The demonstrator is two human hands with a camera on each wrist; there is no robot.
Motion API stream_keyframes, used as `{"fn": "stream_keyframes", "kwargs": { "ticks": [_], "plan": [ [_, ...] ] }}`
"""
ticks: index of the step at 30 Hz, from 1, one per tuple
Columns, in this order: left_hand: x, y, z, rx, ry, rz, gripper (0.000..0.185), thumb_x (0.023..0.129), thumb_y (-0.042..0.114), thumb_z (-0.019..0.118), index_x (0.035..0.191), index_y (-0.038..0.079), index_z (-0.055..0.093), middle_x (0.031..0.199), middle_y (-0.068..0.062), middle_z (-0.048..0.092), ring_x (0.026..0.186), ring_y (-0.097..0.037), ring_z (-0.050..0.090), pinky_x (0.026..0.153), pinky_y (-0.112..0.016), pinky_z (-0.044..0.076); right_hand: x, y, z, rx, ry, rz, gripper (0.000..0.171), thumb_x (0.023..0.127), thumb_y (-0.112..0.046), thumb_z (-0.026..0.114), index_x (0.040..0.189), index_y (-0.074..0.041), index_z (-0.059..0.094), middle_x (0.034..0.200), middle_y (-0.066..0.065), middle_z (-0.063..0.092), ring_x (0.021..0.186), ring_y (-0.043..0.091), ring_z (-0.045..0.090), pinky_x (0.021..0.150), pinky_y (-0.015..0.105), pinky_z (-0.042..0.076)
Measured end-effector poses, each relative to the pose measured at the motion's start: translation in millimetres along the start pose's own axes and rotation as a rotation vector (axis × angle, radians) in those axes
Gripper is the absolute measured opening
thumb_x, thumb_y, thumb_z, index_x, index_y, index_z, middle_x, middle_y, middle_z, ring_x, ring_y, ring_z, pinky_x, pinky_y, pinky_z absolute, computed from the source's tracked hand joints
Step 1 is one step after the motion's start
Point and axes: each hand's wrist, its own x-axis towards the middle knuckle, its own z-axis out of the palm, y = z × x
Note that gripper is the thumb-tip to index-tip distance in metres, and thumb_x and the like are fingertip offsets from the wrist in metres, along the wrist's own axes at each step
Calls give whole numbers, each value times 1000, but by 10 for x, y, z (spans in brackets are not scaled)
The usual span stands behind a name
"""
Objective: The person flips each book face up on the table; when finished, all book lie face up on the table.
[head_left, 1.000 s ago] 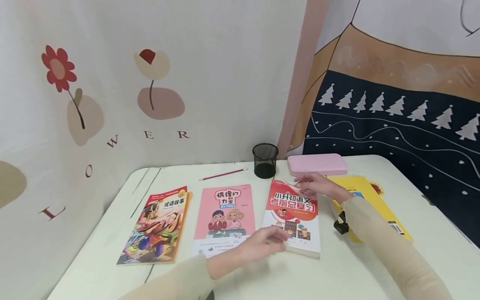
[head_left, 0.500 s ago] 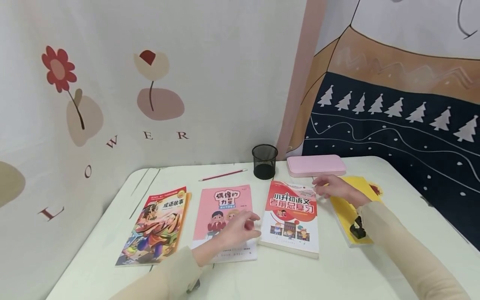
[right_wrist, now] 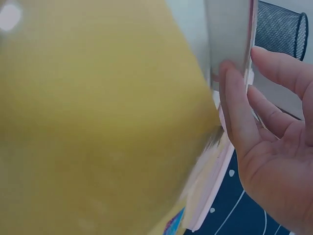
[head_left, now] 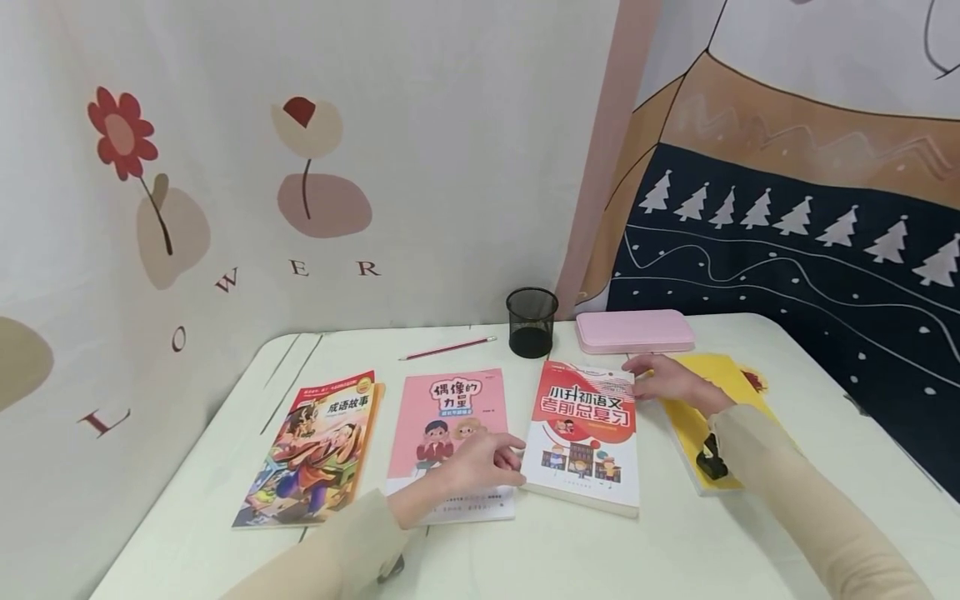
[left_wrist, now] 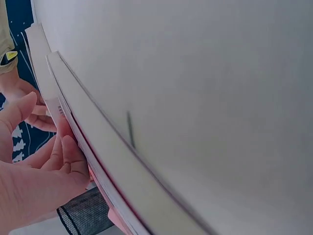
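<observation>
A thick red-and-white book (head_left: 581, 450) lies flat on the table between my two hands. My left hand (head_left: 480, 467) has its fingertips at the book's left edge, with its palm over a pink book (head_left: 420, 433). In the left wrist view its fingers (left_wrist: 73, 154) bend beside the book edges. At the upper right edge is my right hand (head_left: 671, 382), overlapping the yellow book (head_left: 690, 433). The right wrist view shows its fingers (right_wrist: 239, 103) fairly straight against the side of the red-and-white book.
An illustrated storybook (head_left: 307, 458) lies at the left of the table. Along the back are a red pencil (head_left: 447, 348), a black mesh pen cup (head_left: 531, 325) and a pink pencil case (head_left: 636, 332). Patterned curtains (head_left: 450, 167) hang behind.
My left hand has moved left from the front of the red-and-white book to its left edge. My right hand has shifted right, from over its top to its right edge.
</observation>
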Motion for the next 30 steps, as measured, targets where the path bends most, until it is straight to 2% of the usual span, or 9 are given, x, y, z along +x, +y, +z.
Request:
{"fn": "stream_keyframes", "kwargs": {
  "ticks": [8,16,22,30],
  "plan": [
    [-34,19,34,-23,-28,-15,44,72,11,72,112,2,55,70,6,55,62,-7,51,59,-17,45,45,-7,13,-47,-5,18,54,78,-26,66,123,-2,47,118,17,45,100,29,43,87,45,38],
    [-81,83,84,36,-55,7,40,72,13,72,107,7,53,65,8,53,58,-5,50,55,-18,44,142,-31,18,-33,-29,-14,51,78,-23,66,120,-1,49,117,17,47,102,31,42,89,48,36],
    [-126,106,112,-25,-75,-14,41,72,14,72,107,7,53,68,7,54,60,-6,50,55,-19,44,187,-63,31,-34,-45,-7,52,77,-23,66,121,-1,48,117,17,47,102,31,41,88,48,36],
    [-141,130,163,-32,-113,15,40,71,14,73,105,6,54,67,9,54,59,-4,50,57,-18,44,247,-129,71,-2,-64,-33,50,78,-18,65,121,0,47,116,17,48,101,29,44,88,43,38]
  ]
}}
